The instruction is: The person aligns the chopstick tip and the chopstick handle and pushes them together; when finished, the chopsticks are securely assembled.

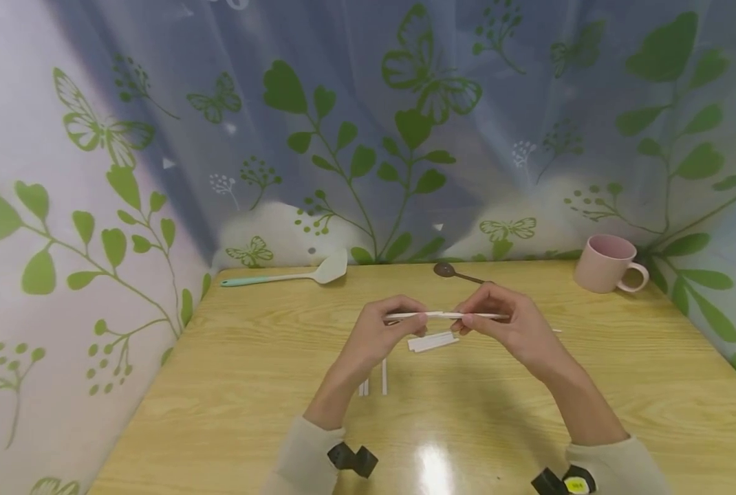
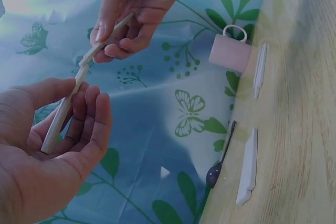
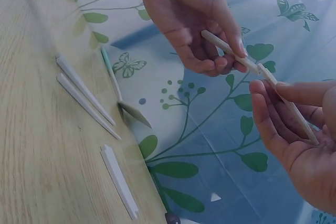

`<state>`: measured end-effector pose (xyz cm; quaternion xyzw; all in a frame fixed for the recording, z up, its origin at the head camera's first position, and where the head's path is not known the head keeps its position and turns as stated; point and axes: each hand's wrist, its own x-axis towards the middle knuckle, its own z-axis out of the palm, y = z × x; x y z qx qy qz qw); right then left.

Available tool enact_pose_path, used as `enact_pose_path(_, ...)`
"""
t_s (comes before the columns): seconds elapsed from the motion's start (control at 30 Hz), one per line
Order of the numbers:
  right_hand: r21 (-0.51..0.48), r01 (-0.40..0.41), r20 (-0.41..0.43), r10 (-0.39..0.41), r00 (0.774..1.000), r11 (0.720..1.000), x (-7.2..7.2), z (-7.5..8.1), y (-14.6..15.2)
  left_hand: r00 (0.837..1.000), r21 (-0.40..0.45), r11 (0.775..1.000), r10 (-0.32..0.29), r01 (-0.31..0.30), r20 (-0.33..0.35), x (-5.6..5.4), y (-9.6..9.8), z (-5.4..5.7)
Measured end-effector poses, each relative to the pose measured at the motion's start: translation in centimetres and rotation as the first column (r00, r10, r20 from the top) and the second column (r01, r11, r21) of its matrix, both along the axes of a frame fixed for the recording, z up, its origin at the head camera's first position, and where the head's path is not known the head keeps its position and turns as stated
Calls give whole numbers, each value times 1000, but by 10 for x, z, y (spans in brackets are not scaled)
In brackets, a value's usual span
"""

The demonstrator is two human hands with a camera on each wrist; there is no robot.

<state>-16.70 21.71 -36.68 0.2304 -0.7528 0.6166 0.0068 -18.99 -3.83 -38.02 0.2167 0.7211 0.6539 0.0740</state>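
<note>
My left hand [image 1: 386, 328] pinches one pale, slim stick piece [image 2: 59, 119] between thumb and fingers. The right hand [image 1: 519, 333] likewise pinches a second stick piece [image 3: 296, 114]. Above the table the two pieces meet end to end between the hands, at notched or broken-looking tips, and the wrist views show a slight angle there. Whether the tips are joined I cannot tell. Below the hands lies a small group of short white sticks [image 1: 433, 342]. Several more white sticks [image 1: 384, 377] lie by the left wrist, partly hidden by it in the head view.
At the back left of the wooden table [image 1: 219, 399] lies a spatula [image 1: 331, 269] with a mint handle. A dark brown spoon [image 1: 445, 269] is behind the right hand, and a pink mug [image 1: 603, 265] stands at the back right. A patterned curtain [image 1: 343, 137] borders the table's back.
</note>
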Motion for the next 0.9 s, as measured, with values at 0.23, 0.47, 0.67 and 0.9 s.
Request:
enact_pose_path(0.23,39,44,-5,-44,999,998,2,5,6,1000,-7,1000,25,-25,4,4,-2,7)
enact_pose_path(0.47,47,32,-9,-31,999,998,5,7,4,1000,-3,1000,-12,12,-13,4,-1,6)
enact_pose_path(0.67,51,48,-18,-48,999,998,7,8,4,1000,3,1000,-25,25,-13,4,-1,5)
enact_pose_path(0.9,51,52,-29,-50,998,997,6,8,4,1000,15,1000,-22,22,-13,4,-2,5)
